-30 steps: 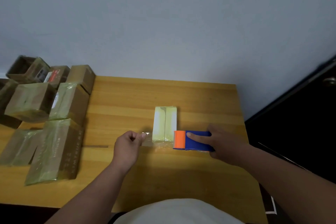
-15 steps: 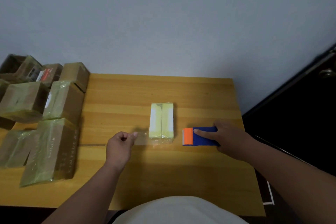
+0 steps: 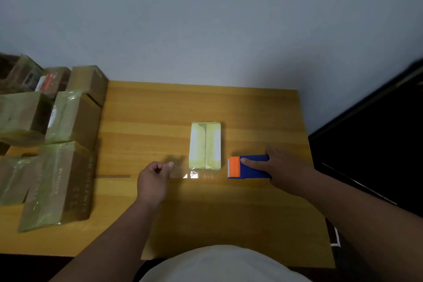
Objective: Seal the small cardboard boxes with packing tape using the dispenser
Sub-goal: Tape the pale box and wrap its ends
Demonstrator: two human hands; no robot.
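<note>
A small pale box (image 3: 205, 145) wrapped in yellowish tape lies in the middle of the wooden table (image 3: 160, 107), long side running away from me. My right hand (image 3: 286, 168) grips the blue and orange tape dispenser (image 3: 248, 166) just right of the box's near end. A clear strip of tape (image 3: 194, 175) stretches leftward from the dispenser along the box's near end. My left hand (image 3: 155, 178) pinches the strip's free end, left of the box.
Several taped cardboard boxes (image 3: 57, 167) are stacked along the table's left side, some against the wall (image 3: 206, 18). A dark doorway (image 3: 377, 144) lies beyond the table's right edge. My white shirt (image 3: 219, 265) shows at the bottom.
The dispenser in my right hand has pulled away to the right of the box, lengthening the tape strip. My left hand keeps its pinch on the free end.
</note>
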